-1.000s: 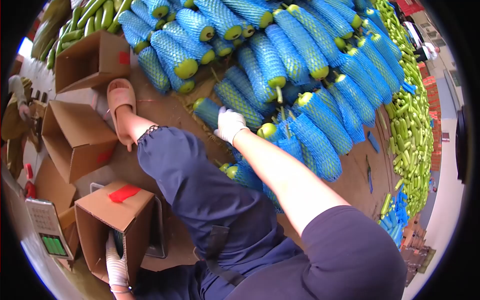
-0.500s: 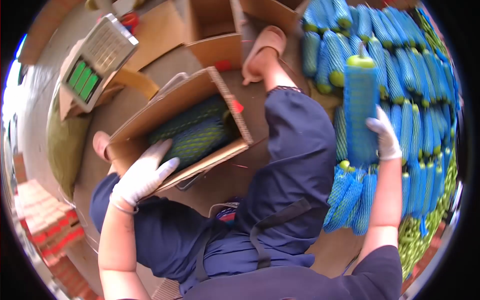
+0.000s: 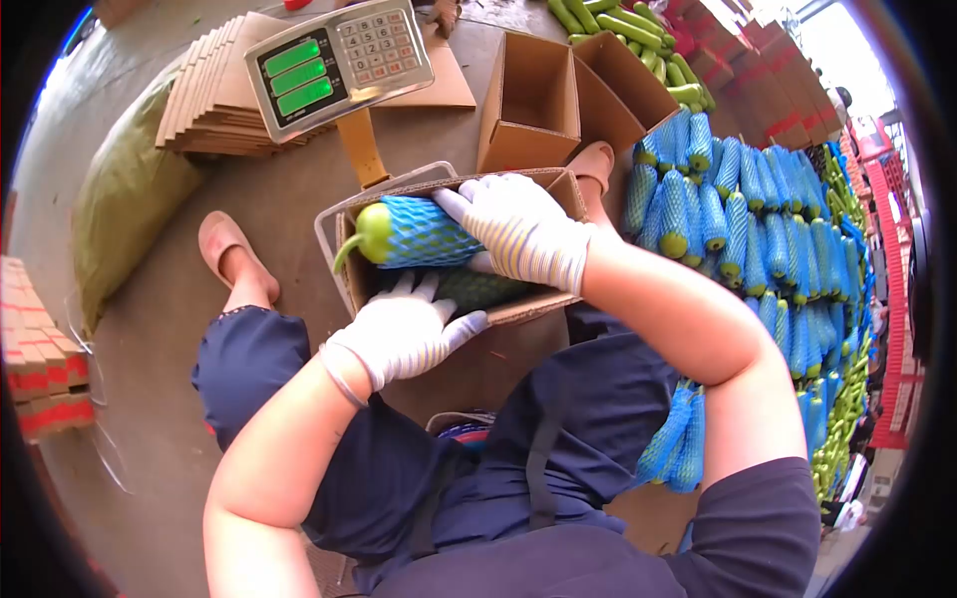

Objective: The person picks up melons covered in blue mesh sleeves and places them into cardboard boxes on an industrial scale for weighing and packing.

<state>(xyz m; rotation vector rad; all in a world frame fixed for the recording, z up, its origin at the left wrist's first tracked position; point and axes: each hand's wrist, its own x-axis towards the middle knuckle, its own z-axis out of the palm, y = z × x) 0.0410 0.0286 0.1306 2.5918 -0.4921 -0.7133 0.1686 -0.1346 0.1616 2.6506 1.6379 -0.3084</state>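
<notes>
A cardboard box (image 3: pixel 543 303) stands between my legs on a scale platform. Over its opening lies a green gourd (image 3: pixel 375 235) in a blue foam net, its curved stem pointing left. My right hand (image 3: pixel 523 227), in a striped white glove, grips the netted end of this gourd. At the near wall of the box is my left hand (image 3: pixel 399 334), also gloved, with fingers spread and their tips reaching inside, just below the gourd. Another netted gourd (image 3: pixel 478 289) lies deeper in the box, partly covered. What else is in there is hidden.
A scale display (image 3: pixel 339 65) with green readouts rises behind the box. Open cardboard boxes (image 3: pixel 533 110) stand beyond it. Rows of netted gourds (image 3: pixel 738 214) fill the right side, with bare green gourds (image 3: pixel 638 30) farther back. Flattened cartons (image 3: pixel 209 85) and a green sack (image 3: pixel 135 199) are at left.
My right hand has brought the netted gourd from the right over to the box, turning it from upright to lying sideways. My left hand has shifted right along the near wall.
</notes>
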